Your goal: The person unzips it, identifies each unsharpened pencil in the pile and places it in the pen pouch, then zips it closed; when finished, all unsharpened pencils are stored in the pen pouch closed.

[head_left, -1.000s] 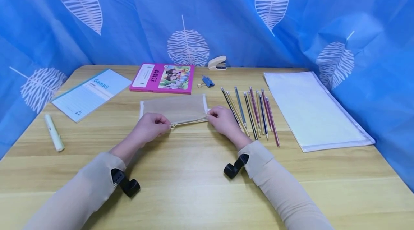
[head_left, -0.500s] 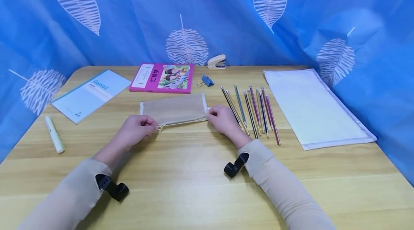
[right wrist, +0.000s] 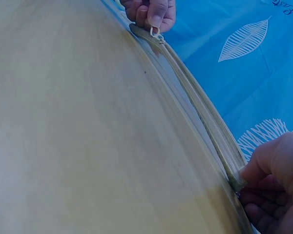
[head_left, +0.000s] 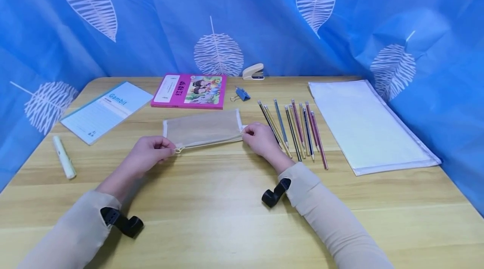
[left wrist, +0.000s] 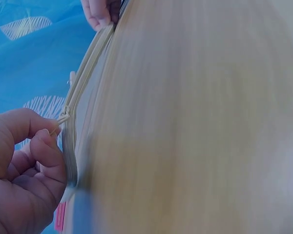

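Observation:
A beige mesh zip pouch with white side edges lies on the table, its zip along the near side. My left hand pinches the zip pull between thumb and forefinger, close to the pouch's left end. At the opposite end, my right hand pinches the zip's right corner. In the right wrist view the zip's teeth run from the right thumb up to the slider, with the two tapes apart there. Several pencils lie just right of my right hand.
Behind the pouch lie a pink book, a blue binder clip and a stapler. To the left are a Gambit notebook and a pale green marker-like stick. A large white folder lies at the right.
My left hand has moved left along the zip, drawing the pull from near the middle towards the left end. The right hand has stayed at its corner.

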### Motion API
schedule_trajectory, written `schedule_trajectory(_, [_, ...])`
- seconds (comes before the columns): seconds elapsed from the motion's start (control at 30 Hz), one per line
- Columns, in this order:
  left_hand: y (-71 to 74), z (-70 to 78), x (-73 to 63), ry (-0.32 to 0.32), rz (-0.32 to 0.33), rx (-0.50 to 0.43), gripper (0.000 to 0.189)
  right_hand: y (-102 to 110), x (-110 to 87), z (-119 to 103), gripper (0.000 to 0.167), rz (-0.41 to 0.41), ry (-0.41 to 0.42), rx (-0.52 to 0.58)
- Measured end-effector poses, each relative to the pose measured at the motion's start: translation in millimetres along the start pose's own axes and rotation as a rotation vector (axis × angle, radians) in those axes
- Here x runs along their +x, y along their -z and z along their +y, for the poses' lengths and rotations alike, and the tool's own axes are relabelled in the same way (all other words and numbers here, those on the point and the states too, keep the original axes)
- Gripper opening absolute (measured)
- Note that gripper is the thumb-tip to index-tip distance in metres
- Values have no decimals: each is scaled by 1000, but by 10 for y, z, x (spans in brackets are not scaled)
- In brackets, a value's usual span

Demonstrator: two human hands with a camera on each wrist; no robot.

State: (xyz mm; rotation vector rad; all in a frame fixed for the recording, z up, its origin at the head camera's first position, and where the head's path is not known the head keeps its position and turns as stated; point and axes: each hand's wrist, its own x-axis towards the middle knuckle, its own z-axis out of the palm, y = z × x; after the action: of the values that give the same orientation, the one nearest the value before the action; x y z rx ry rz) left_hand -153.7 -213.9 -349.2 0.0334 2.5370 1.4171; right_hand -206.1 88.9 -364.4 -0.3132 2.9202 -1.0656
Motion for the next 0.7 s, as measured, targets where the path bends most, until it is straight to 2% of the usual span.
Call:
schedule_trajectory(0.43, [207, -155, -71, -55, 6, 17, 20, -23, -8, -12, 15, 6, -11, 8])
schedule_trajectory(0.7, [366, -273, -121, -64, 31, 27, 22, -9, -9, -26, 15, 20, -9, 9])
